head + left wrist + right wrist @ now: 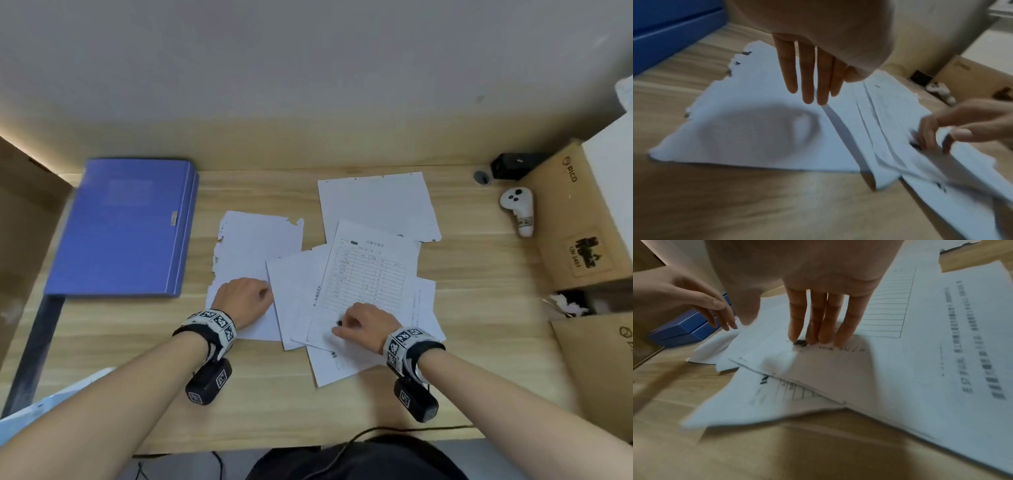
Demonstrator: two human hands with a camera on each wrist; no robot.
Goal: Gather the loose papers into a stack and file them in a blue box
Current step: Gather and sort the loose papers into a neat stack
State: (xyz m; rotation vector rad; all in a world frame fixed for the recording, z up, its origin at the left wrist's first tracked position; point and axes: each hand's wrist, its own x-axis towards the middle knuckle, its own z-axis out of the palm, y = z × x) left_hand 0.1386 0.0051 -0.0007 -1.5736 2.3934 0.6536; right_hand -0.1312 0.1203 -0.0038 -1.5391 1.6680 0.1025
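Observation:
A shut blue box (126, 226) lies flat at the table's left, also seen in the right wrist view (684, 331). Several loose white papers are spread over the table's middle. My left hand (260, 291) hovers with straight fingers (809, 97) over a blank sheet with a torn edge (253, 246), at the border of the overlapping pile. My right hand (346, 323) presses straight fingertips (818, 339) onto a sheet printed with a table (370, 270), which lies on top of other printed sheets (951, 353). Another blank sheet (376, 205) lies further back.
Cardboard boxes (575, 219) stand along the right side, with a white controller (517, 209) and a small black device (510, 166) beside them. More cardboard (20, 212) stands at the left. A black cable (394, 430) runs along the table's front edge.

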